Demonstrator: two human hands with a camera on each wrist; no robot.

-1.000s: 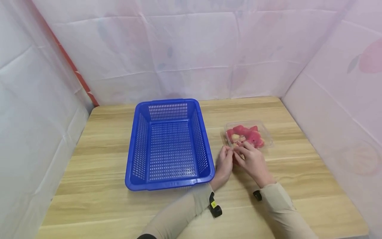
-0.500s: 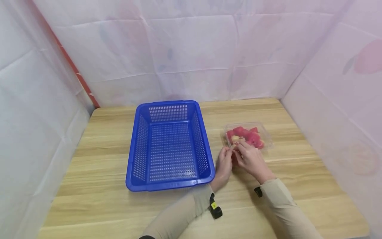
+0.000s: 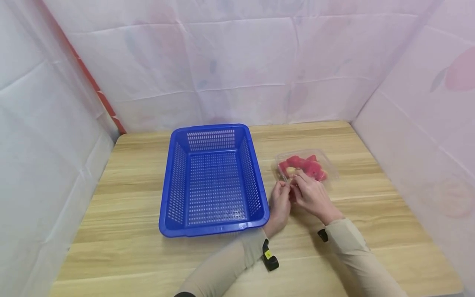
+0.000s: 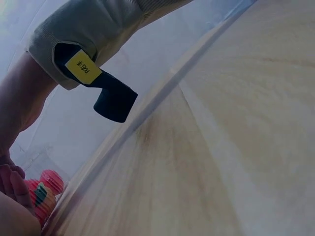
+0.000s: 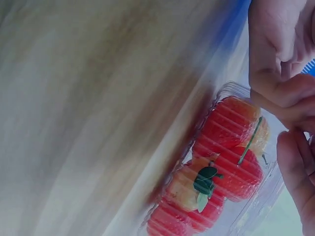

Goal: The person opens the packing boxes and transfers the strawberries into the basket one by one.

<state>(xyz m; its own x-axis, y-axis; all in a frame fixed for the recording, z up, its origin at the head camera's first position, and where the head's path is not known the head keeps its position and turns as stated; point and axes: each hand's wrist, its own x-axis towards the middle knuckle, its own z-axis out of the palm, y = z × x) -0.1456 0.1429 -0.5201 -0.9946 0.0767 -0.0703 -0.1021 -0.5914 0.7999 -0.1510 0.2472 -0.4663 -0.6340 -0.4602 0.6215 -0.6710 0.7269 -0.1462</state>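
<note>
A clear plastic box [image 3: 329, 164] holding several red and yellow apple-like fruits [image 3: 311, 168] lies on the right half of the table. My left hand [image 3: 279, 208] and right hand [image 3: 314, 199] meet at its near left corner, fingertips close together. Curled fingers of both hands pinch at the box's edge; the exact grip is partly hidden. In the right wrist view, red fruits [image 5: 238, 172] with a green stem and leaves show through the ribbed wall, beside the left hand [image 5: 280, 64]. The left wrist view catches some fruit [image 4: 43, 199] beyond the fingers.
A blue perforated basket [image 3: 213, 185] with nothing in it stands left of the hands, its near right corner over the left wrist. Wood-grain table [image 3: 122, 198] spreads around it. White printed sheets [image 3: 237, 62] enclose the back and sides.
The hands stay at the box's near left corner, with small finger movements. The box shifts slightly to the left in the view. The basket stays put on the table.
</note>
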